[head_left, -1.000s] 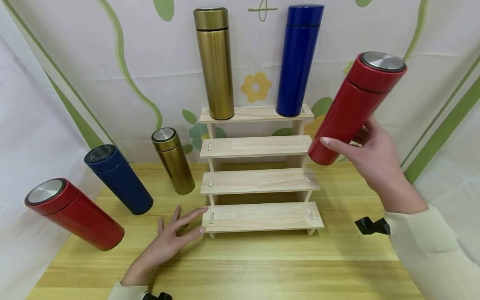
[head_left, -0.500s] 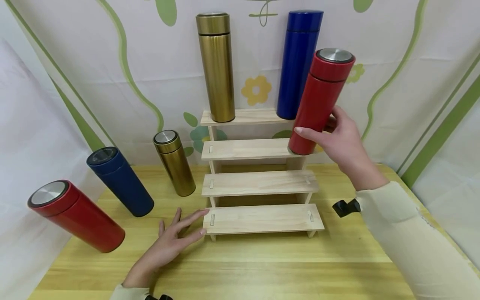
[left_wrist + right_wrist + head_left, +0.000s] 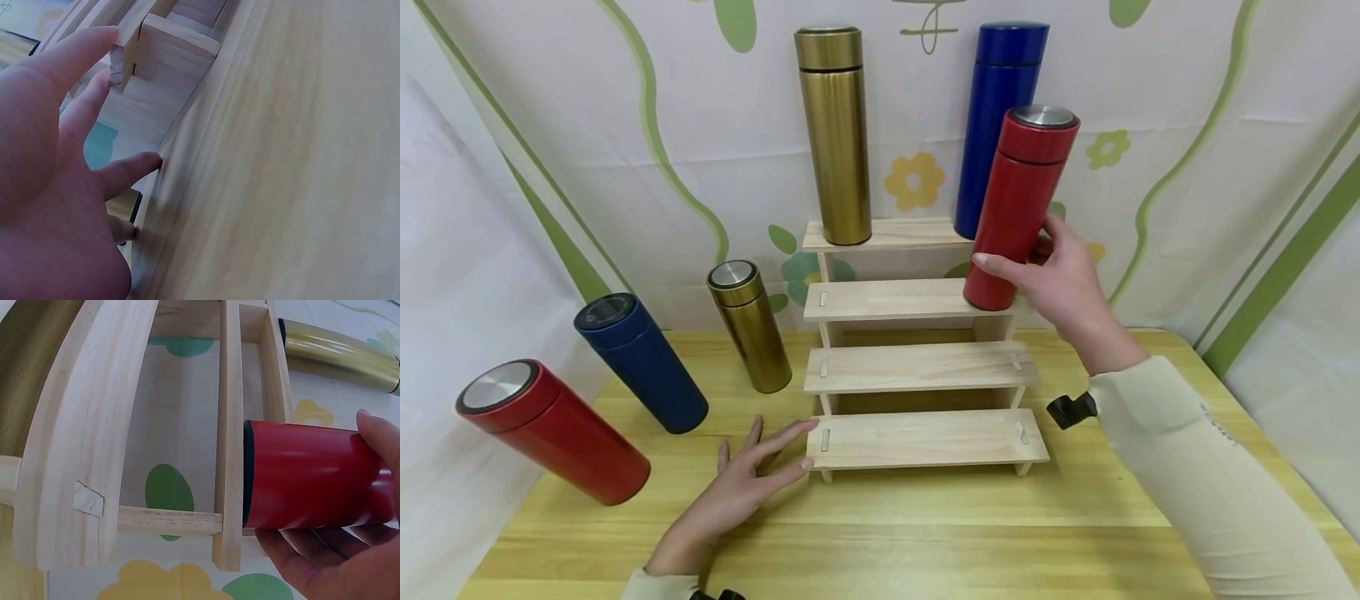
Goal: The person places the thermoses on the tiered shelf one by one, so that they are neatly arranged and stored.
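Note:
My right hand [image 3: 1063,279] grips a red thermos flask [image 3: 1021,204] around its lower half, the flask nearly upright with a slight tilt. Its base is right at the right end of the second-highest step of a wooden tiered rack [image 3: 917,440]; the right wrist view shows the flask's dark bottom rim [image 3: 248,475] against that step's board. My left hand [image 3: 741,483] touches the left end of the lowest step with straight, spread fingers. On the top step stand a tall gold flask [image 3: 835,137] at left and a tall blue flask [image 3: 1000,108] at right, partly hidden behind the red one.
Left of the rack, a short gold flask [image 3: 751,329], a dark blue flask [image 3: 642,362] and another red flask [image 3: 556,432] stand on the wooden table [image 3: 925,550]. A patterned curtain [image 3: 700,108] hangs close behind the rack.
My right hand has carried the red flask leftward from beside the rack to the second-highest step, bringing it more upright. The left hand stays at the lowest step.

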Tool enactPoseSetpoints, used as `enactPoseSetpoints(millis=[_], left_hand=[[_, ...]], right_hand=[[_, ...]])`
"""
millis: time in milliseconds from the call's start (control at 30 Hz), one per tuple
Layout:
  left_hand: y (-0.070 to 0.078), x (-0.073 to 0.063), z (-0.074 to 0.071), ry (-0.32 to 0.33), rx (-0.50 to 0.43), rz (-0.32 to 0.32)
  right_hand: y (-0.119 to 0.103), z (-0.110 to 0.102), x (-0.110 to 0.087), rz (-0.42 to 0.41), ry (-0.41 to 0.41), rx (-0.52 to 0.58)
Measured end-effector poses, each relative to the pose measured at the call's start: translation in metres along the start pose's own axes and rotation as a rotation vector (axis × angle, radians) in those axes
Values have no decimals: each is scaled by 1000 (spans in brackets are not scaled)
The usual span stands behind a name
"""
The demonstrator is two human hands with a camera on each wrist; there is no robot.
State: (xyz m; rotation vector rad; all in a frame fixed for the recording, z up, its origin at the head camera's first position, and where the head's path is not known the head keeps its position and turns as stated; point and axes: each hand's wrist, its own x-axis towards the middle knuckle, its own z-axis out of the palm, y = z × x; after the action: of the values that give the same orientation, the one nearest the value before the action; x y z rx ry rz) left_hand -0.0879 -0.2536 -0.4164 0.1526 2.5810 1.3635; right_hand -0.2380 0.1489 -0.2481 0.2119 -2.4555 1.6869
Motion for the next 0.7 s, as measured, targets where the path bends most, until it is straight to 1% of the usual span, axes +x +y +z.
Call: enactPoseSetpoints(millis=[167, 700], left_hand=[[1, 0, 0, 10, 12, 14], [0, -1, 1, 9, 6, 23]], right_hand=[[-1, 2, 0, 2, 18, -21], [0, 5, 2, 9, 72, -88]])
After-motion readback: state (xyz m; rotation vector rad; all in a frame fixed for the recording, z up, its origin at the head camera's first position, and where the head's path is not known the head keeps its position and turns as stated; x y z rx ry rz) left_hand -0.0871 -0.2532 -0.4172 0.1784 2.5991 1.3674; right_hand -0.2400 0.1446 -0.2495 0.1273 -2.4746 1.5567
